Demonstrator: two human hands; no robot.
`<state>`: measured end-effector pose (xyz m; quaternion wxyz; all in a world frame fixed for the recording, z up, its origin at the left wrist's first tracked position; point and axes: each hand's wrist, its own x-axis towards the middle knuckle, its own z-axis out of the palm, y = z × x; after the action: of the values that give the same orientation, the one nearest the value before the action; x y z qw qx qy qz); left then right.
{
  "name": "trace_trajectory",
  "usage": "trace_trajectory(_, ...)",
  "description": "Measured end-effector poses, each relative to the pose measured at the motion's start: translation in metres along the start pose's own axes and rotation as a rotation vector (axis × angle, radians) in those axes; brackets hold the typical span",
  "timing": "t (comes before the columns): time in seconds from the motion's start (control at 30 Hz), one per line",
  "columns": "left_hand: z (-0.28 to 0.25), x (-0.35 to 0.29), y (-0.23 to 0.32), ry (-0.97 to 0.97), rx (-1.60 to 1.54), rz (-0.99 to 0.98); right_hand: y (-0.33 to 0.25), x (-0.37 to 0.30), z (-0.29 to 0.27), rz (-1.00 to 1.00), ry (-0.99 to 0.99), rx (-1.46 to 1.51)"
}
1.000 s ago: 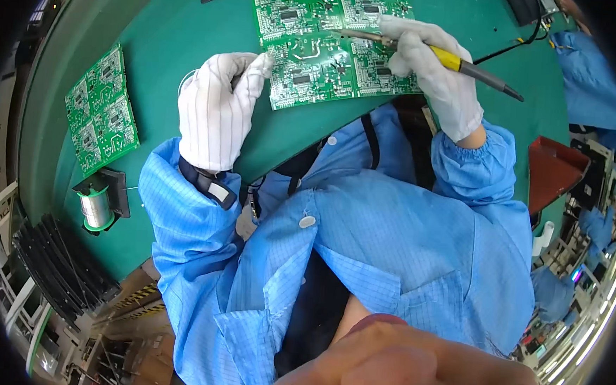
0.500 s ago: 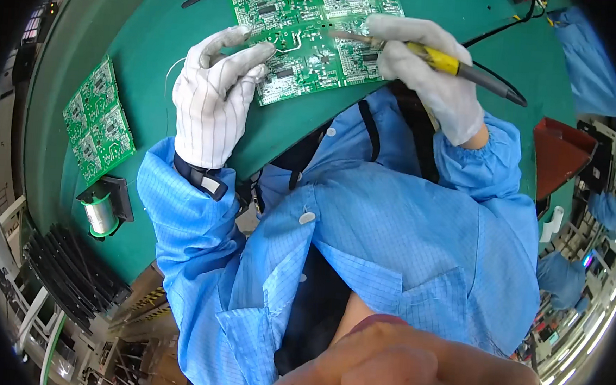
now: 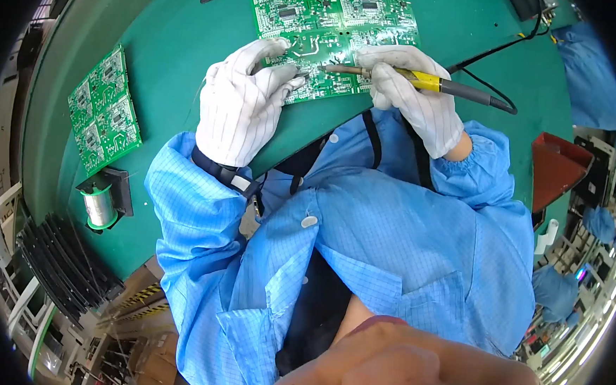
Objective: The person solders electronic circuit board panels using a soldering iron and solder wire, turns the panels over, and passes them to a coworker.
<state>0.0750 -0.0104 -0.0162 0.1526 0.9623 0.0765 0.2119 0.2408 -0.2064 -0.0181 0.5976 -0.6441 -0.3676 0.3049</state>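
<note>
Had gloved right hand point(image 3: 419, 104) clamped round yellow-and-grey soldering iron point(image 3: 427, 82), tip aimed left over green circuit-board panel point(image 3: 332, 24); couldn't tell if touching. Saw gloved left hand point(image 3: 239, 107) over panel's lower-left edge, thumb and fingers bent close; couldn't tell if pinching anything. Found panel on green bench point(image 3: 191, 26), ahead of torso. Spotted solder spool point(image 3: 100, 209) at left, second green panel point(image 3: 106, 106) just beyond, red bin point(image 3: 559, 172) far right.
</note>
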Motion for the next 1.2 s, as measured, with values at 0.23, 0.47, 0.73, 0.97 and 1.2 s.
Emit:
trace_trajectory(0.23, 0.002, 0.000, 0.006, -0.036, 0.036, -0.005, 0.006, 0.001, -0.001, -0.104, -0.047, -0.162)
trace_trajectory(0.47, 0.003, -0.001, 0.004, -0.056, 0.013, -0.045, 0.004, 0.000, 0.000, -0.150, -0.032, -0.169)
trace_trajectory(0.73, 0.004, 0.001, 0.004, -0.073, 0.025, -0.034, 0.006, -0.001, 0.001, -0.202, -0.020, -0.213)
trace_trajectory(0.97, 0.001, 0.001, 0.004, -0.054, 0.001, -0.059, 0.006, -0.003, 0.002, -0.084, -0.026, -0.136)
trace_trajectory(1.2, -0.006, 0.001, -0.010, 0.111, -0.008, -0.129, 0.009, -0.002, -0.008, 0.031, -0.103, 0.126)
